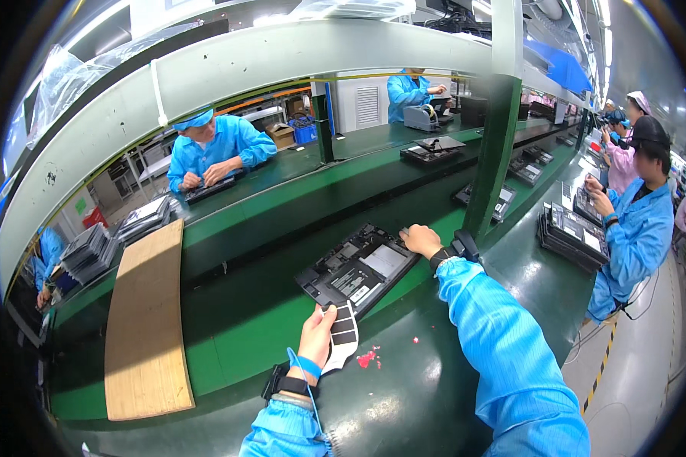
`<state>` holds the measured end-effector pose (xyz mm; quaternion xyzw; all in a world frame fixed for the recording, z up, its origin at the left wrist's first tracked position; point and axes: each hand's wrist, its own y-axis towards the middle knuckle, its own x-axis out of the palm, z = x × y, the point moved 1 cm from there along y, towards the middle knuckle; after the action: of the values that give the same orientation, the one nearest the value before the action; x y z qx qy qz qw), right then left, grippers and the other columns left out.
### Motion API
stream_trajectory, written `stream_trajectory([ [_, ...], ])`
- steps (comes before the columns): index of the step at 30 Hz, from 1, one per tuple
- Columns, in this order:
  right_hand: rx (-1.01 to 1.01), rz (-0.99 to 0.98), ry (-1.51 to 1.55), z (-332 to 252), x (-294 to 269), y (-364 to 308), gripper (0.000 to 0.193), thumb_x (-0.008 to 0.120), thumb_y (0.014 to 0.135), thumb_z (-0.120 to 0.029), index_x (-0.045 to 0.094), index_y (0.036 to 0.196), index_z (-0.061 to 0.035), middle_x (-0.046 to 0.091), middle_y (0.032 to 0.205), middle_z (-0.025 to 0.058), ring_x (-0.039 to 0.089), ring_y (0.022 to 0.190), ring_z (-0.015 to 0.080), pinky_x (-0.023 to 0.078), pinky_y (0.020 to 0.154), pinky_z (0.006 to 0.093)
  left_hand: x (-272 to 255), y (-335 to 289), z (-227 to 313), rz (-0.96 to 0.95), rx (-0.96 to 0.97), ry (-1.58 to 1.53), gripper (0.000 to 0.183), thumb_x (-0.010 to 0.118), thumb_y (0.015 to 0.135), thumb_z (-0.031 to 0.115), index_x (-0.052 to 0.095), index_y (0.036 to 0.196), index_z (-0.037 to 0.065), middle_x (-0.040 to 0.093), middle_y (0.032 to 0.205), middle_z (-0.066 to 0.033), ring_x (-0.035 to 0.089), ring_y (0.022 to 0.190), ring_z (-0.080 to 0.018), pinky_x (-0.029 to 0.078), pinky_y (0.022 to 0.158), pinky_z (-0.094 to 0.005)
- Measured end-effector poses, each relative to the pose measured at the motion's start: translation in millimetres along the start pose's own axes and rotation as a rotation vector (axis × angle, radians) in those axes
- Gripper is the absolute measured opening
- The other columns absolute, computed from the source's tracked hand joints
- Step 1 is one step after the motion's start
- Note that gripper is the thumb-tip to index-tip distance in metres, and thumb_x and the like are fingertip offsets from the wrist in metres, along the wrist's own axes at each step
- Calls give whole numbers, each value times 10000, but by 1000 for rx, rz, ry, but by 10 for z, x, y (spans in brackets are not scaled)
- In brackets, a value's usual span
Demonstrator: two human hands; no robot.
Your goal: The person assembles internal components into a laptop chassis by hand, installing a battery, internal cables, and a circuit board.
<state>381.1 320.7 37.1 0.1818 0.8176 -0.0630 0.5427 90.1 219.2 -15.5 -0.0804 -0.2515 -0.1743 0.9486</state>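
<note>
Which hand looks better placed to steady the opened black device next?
Probably the right hand: its fingers are at the far right corner of the device, while the left hand is occupied, pinching a white sheet with dark patches.

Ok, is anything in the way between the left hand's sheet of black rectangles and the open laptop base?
Nothing visible is. The sheet in the left hand overlaps the near edge of the laptop base in this view. The right hand is at the base's far right corner, off to the side.
</note>
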Motion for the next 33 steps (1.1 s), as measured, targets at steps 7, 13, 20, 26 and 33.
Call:
stream_trajectory([
  [7, -180, -136, 131, -193, -109, -352, 352, 530, 824, -291, 584, 944, 35, 614, 930, 218, 588, 888, 371, 457, 741, 428, -151, -260, 304, 174, 229, 80, 255, 513, 885, 141, 511, 1119, 39, 559, 1003, -6, 516, 890, -98, 408, 806, -245],
  [13, -442, -344, 426, -389, -668, -1978, 315, 521, 855, -246, 530, 964, 49, 594, 813, 209, 593, 775, 362, 455, 676, 396, -34, -1980, 992, 253, 243, 133, 280, 485, 858, 79, 498, 1108, -44, 476, 1233, -81, 439, 1121, -134, 301, 968, -277],
  [20, -458, -570, 491, -134, -442, -3388, 298, 513, 870, -168, 517, 1109, 9, 548, 907, 182, 552, 841, 315, 439, 739, 351, -8, -3677, 223, 530, 10, 280, 108, 498, 861, 78, 550, 915, -1, 540, 889, -28, 475, 796, -96, 385, 733, -229],
  [26, -237, -402, 804, 213, -481, -3545, 179, 452, 908, -157, 542, 919, -3, 563, 859, 67, 515, 817, 108, 432, 732, 266, 149, -3800, 415, 575, 44, 632, 67, 531, 828, 37, 561, 840, -22, 332, 1357, -224, 493, 981, -203, 368, 865, -305],
  [33, -349, -882, 909, -301, -653, -3560, 169, 390, 929, -148, 493, 864, -31, 493, 865, 28, 488, 749, 92, 413, 652, 237, 341, -3255, 755, 77, 314, 1364, 106, 606, 786, 77, 595, 871, 16, 610, 892, -97, 607, 732, -160, 469, 605, -273],
])
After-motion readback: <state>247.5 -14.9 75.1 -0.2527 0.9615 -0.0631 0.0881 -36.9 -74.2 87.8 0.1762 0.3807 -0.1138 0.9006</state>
